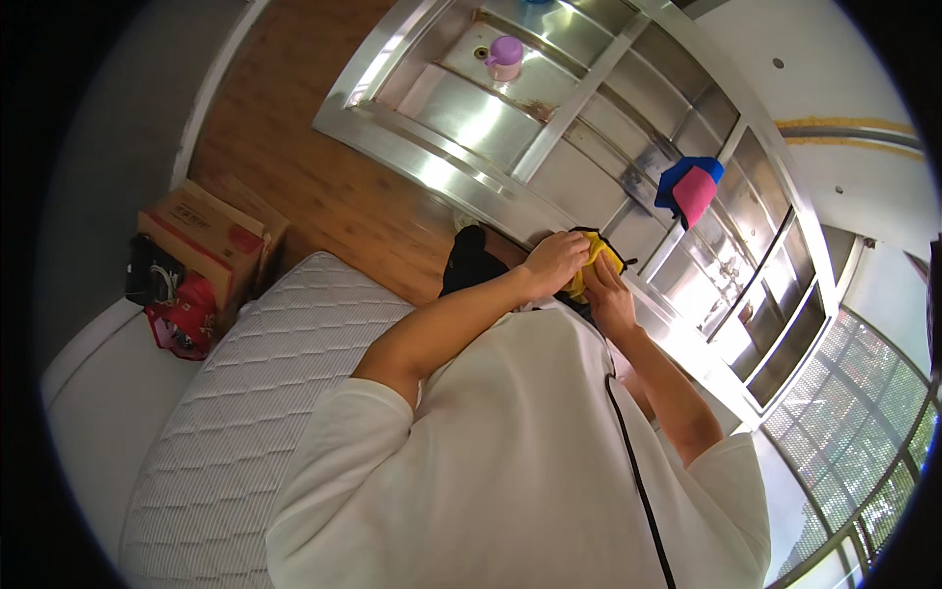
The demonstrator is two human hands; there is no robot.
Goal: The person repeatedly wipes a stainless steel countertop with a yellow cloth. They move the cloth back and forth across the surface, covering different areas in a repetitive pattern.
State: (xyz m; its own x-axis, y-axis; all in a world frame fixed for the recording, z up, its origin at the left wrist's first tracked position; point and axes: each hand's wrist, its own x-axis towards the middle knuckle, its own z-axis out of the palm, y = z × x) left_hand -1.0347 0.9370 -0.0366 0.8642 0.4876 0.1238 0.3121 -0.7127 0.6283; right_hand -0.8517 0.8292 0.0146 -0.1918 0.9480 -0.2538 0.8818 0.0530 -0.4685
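Close in front of my body I hold a bunched yellow cloth (592, 253) with dark edging. My left hand (556, 263) is closed on its left side, fingers bent over the fabric. From the right, my right hand (610, 297) grips the same cloth with its fingers pressed together. Part of the cloth is hidden behind both hands. Beyond them, a blue and pink cloth (695, 193) hangs over a divider of the metal cabinet frame (579, 103).
A pink-purple cup (504, 57) stands inside the cabinet's far left compartment. To my left are a striped mattress (265, 393), a cardboard box (201, 236) and a red bag (186, 319). A black cable (633, 461) runs down my shirt. Mesh-covered windows (854, 393) lie at right.
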